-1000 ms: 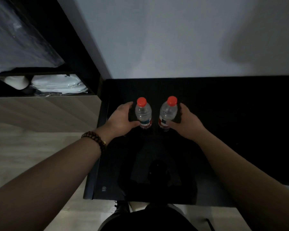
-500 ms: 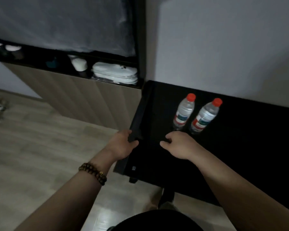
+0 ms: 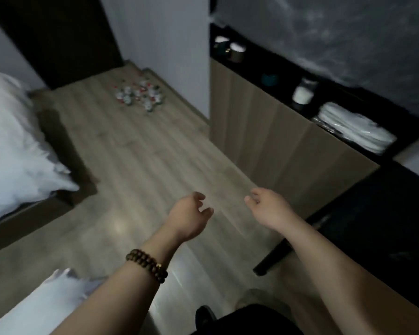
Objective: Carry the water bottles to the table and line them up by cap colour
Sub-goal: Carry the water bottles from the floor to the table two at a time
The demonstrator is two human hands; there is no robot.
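A cluster of several small water bottles [image 3: 138, 95] stands on the wooden floor far ahead, near the white wall; red, dark and pale caps show among them. My left hand [image 3: 189, 218] and my right hand [image 3: 270, 207] hang in the air over the floor, both empty with loosely curled fingers. The black table [image 3: 373, 221] is at the right edge, a little right of my right hand. The two red-capped bottles on it are out of view.
A bed with white bedding [image 3: 12, 141] fills the left side. A wood-fronted cabinet [image 3: 264, 141] with cups and folded white towels [image 3: 353, 134] lines the right. The table's black leg [image 3: 273, 257] stands on the floor. An open strip of floor leads to the bottles.
Both hands let go of the two red-capped bottles and left the table. My view swung left, from the table to the floor and the bottle cluster.
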